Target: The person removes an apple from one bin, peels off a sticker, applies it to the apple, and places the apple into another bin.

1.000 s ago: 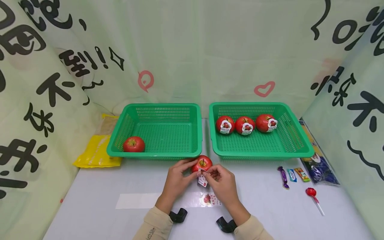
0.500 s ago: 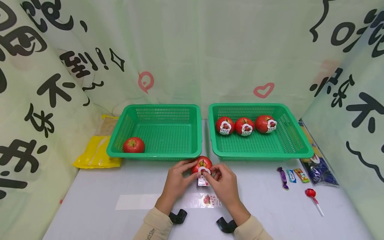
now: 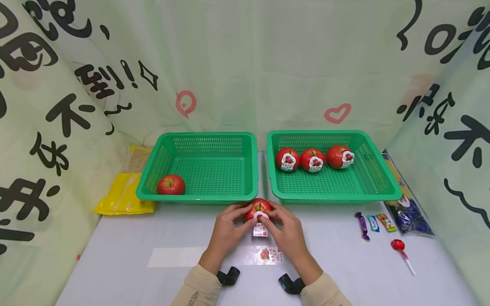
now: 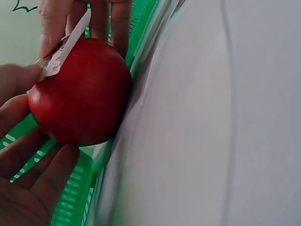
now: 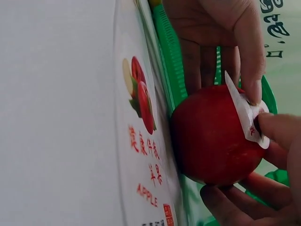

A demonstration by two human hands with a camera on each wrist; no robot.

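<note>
Both hands close on the apple at the table's middle, against the left basket's front rim: the left hand steadies it, the right hand pinches the sticker on. Labelling is under way; next calls for smoothing the loose lower flap flat.

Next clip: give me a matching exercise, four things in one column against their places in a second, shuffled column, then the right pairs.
Things:
1. bare apple
2. three labelled apples
3. apple being labelled
4. lollipop

Places:
A. on the table, far right, past the candies
B. in the right basket
C. in the left basket, near left corner
D. between both hands, in front of the baskets

Pairs: 1-C, 2-B, 3-D, 4-A
</note>
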